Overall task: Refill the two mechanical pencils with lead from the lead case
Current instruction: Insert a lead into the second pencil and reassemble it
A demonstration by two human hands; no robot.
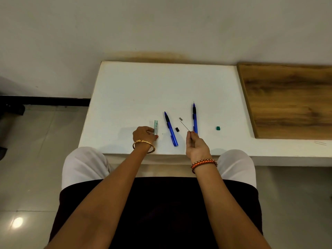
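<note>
I am pinching one lead point(185, 126) in my right hand point(195, 147), just right of the left pencil point(170, 129), while my left hand point(143, 134) is gripping the lead case point(155, 127), steadying it on the counter point(143, 87).

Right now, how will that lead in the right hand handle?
The lead looks hair-thin and straight, so probably stiff but quick to snap. The right hand pinches only its end, so it likely weighs almost nothing. Dropped, it might roll on the table.

Far half of white board point(161, 83) bare; pencils point(170, 128) and caps point(177, 129) crowd near edge.
</note>
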